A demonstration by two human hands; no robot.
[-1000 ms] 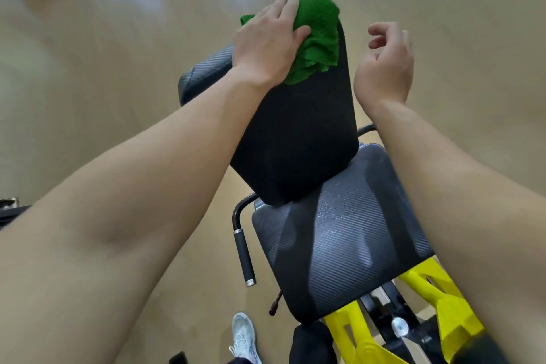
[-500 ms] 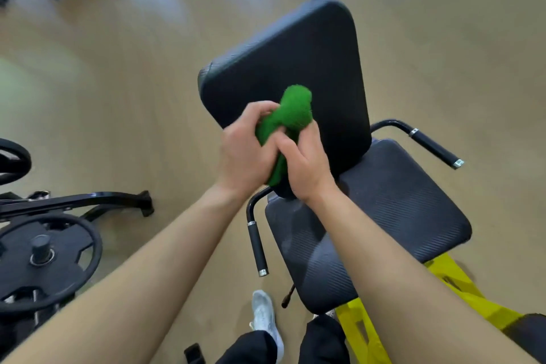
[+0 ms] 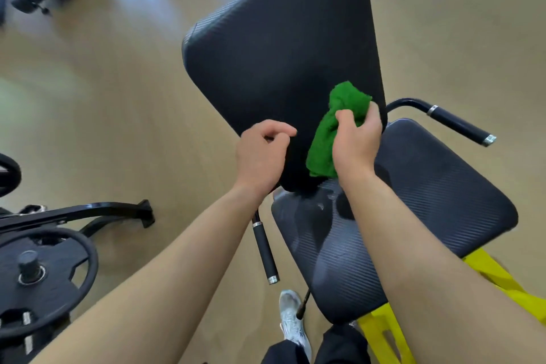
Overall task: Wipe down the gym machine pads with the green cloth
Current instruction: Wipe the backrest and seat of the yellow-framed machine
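A black back pad (image 3: pixel 280 47) tilts up over a black ribbed seat pad (image 3: pixel 428 201) on a yellow-framed gym machine. The green cloth (image 3: pixel 334 130) is bunched against the lower right of the back pad. My right hand (image 3: pixel 356 139) grips the cloth from its right side. My left hand (image 3: pixel 261 154) hovers just left of the cloth at the back pad's lower edge, fingers loosely curled, holding nothing.
Two black handles flank the seat, one at the left (image 3: pixel 264 248) and one at the right (image 3: pixel 455 121). A weight plate on a black machine (image 3: pixel 38 281) stands at the left. The yellow frame (image 3: pixel 499 278) runs under the seat. My shoe (image 3: pixel 291 319) rests on the tan floor.
The cloth passed from my left hand at the back pad's top, through both hands, to my right hand lower down. My left hand let go and moved left.
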